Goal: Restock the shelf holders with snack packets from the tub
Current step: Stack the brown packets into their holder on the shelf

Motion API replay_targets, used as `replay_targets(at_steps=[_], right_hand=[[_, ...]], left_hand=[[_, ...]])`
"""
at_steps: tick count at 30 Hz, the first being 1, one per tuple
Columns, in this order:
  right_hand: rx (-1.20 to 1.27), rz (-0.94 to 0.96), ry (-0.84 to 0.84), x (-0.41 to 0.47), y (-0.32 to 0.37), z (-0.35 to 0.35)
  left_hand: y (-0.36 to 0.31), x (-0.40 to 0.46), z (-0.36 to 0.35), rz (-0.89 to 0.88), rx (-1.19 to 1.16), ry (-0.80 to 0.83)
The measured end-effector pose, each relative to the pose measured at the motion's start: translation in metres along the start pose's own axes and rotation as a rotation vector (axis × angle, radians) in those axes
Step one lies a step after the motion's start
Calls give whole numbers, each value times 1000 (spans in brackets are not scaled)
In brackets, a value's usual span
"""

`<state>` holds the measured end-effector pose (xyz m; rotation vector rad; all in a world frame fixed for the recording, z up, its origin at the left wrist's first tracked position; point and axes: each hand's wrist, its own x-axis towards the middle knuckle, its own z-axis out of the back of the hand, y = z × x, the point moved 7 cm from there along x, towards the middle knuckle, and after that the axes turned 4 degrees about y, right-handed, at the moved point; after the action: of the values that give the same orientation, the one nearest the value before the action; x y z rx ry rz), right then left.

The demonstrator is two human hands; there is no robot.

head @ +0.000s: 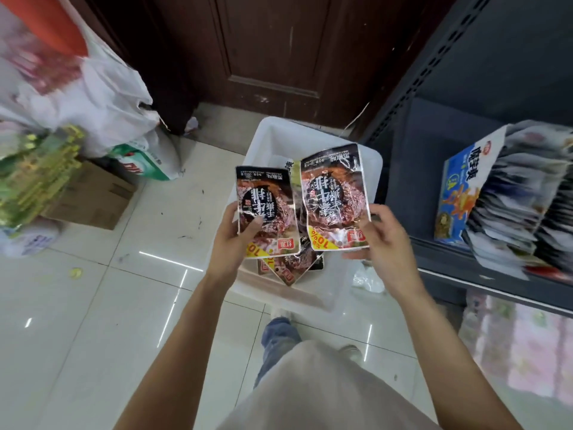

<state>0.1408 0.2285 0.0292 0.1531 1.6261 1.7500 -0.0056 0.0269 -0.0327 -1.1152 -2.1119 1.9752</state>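
Shelving (434, 265) of dark metal fills the right side, its upper tier carrying a blue box (462, 193) and rows of pale packets (521, 212) stacked on edge. On the tiled floor (93, 321) beside it stands the white tub (310, 131), directly under both hands, with more snack packets (291, 265) lying loose in its bottom. To the left are a white plastic bag (102, 97) and a cardboard box (90, 200).

Both forearms reach forward and down from the bottom of the view, bare, converging above the tub. The left hand (235, 243) grips the left snack packet (266, 209) by its lower left edge, thumb pressed across the front and fingers curled behind. The right hand (384, 240) holds the right snack packet (335, 197) at its lower right corner, thumb on the front, the other fingers loosely bent behind and below. The two packets are held flat toward the camera, side by side and nearly touching, printed upside down, the right one sitting slightly higher than the left.
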Motion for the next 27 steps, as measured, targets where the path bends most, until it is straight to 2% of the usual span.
replay_targets(at_steps=[5, 9, 12, 15, 19, 23, 27], right_hand=[[136, 187, -125, -43, 25, 47], [270, 307, -335, -91, 39, 123], [348, 320, -464, -129, 30, 187], [407, 302, -578, -174, 0, 252], [307, 272, -856, -255, -44, 346], [243, 189, -1111, -337, -87, 435], [295, 182, -1142, -375, -117, 504]], left_hand=[[-42, -11, -49, -150, 61, 129], [-79, -36, -98, -306, 169, 145], [-96, -60, -153, -359, 181, 178], [-93, -91, -229, -342, 150, 327], [-79, -147, -334, -432, 357, 502], [-69, -183, -424, -531, 454, 458], [-87, -197, -505, -679, 429, 335]])
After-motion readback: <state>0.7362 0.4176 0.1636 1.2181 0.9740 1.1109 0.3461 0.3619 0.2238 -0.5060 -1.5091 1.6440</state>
